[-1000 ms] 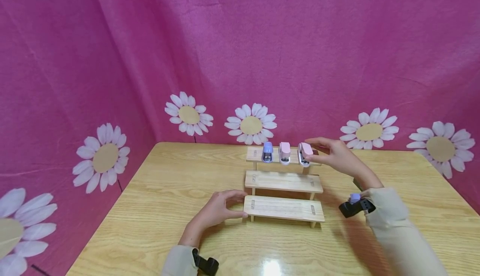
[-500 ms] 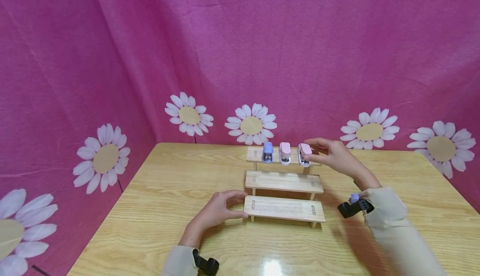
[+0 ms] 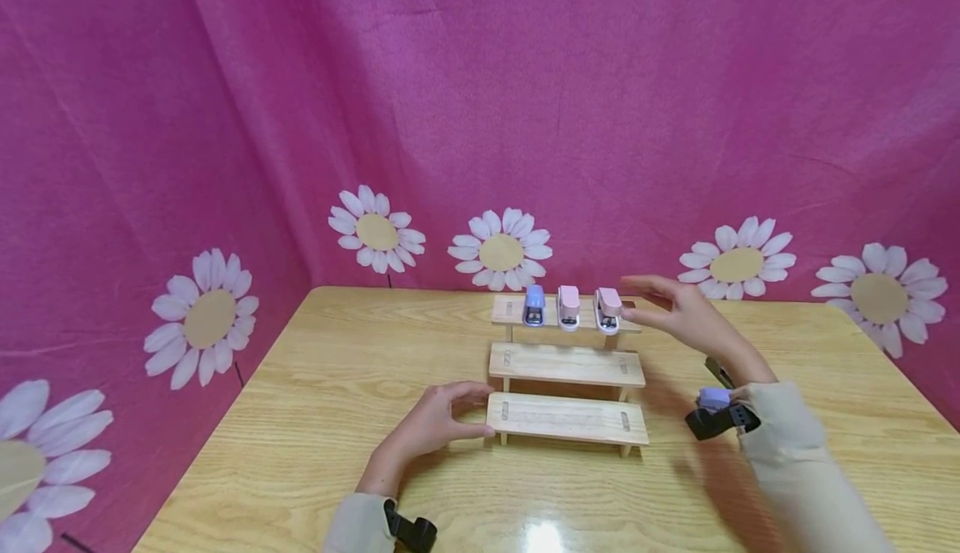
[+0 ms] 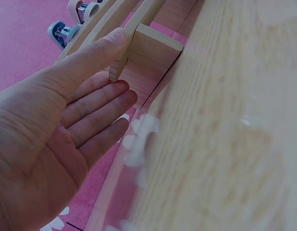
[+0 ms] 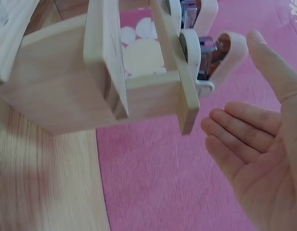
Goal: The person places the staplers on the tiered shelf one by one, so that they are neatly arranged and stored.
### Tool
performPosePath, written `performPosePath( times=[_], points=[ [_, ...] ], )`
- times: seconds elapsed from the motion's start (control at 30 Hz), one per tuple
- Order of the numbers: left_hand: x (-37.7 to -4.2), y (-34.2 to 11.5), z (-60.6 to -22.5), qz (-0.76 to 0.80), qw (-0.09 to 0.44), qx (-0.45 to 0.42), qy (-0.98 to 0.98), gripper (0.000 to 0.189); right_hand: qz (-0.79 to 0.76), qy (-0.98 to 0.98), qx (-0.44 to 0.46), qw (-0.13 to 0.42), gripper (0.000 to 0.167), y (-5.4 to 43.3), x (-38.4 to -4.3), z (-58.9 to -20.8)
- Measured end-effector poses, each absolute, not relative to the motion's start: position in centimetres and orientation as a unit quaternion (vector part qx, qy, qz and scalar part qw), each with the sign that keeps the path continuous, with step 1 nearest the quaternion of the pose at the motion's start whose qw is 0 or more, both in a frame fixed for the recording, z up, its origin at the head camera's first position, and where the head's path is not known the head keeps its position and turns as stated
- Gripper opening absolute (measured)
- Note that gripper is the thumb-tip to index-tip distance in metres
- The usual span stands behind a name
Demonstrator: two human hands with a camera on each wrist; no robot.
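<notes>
On wooden table (image 3: 315, 419), pink daisy backdrop (image 3: 480, 103)

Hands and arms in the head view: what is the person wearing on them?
Both hands are bare, no gloves or rings visible. The left hand and right hand emerge from loose beige long sleeves. Each wrist carries a black strap-mounted camera; the right one shows a lilac part on top.
</notes>
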State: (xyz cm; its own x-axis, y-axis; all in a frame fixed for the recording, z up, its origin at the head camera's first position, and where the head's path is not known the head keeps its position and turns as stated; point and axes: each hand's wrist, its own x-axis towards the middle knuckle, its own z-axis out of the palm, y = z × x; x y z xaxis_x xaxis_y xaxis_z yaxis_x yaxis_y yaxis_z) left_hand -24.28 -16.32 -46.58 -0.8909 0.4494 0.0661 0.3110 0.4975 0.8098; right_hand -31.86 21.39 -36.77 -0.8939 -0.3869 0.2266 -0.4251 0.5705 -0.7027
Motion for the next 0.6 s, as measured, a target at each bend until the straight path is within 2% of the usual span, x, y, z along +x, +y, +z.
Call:
performPosePath(
  times=[0.6],
  points=[
    [-24.3,-16.4,-46.6,0.449,0.065,0.231,0.861,0.057,0.386,-0.898,0.2,0.062,0.048,28.3,-29.7,-39.3]
  ],
)
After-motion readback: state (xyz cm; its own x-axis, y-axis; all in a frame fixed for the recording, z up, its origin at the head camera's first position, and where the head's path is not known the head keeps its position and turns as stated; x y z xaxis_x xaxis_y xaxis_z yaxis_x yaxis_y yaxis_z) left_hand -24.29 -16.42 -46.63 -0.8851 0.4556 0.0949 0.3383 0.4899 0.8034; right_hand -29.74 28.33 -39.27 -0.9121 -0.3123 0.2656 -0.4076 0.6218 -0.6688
